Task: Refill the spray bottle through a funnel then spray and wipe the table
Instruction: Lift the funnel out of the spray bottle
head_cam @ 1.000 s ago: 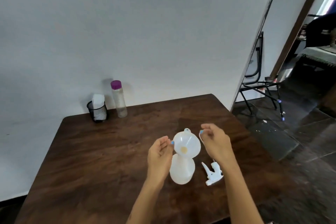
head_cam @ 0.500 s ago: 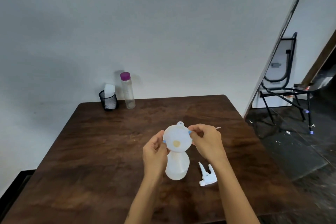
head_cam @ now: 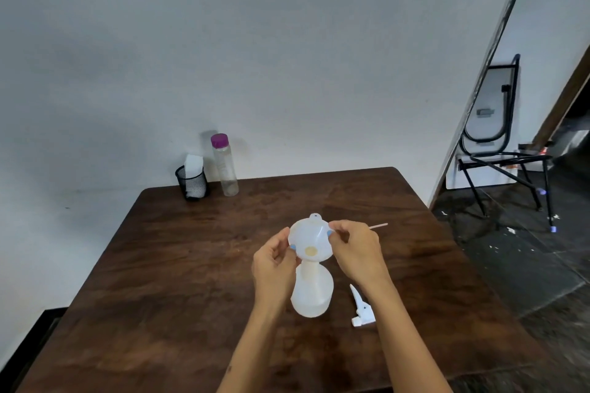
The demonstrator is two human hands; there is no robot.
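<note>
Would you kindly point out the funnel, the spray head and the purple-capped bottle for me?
funnel (head_cam: 311,238), head view, inside wall of its bowl.
spray head (head_cam: 362,309), head view, its white body lying on the table.
purple-capped bottle (head_cam: 226,169), head view, its clear body.

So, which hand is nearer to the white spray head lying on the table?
Right. The right hand is up at the funnel rim, its forearm just beside the spray head; the left hand is beyond the bottle.
</note>
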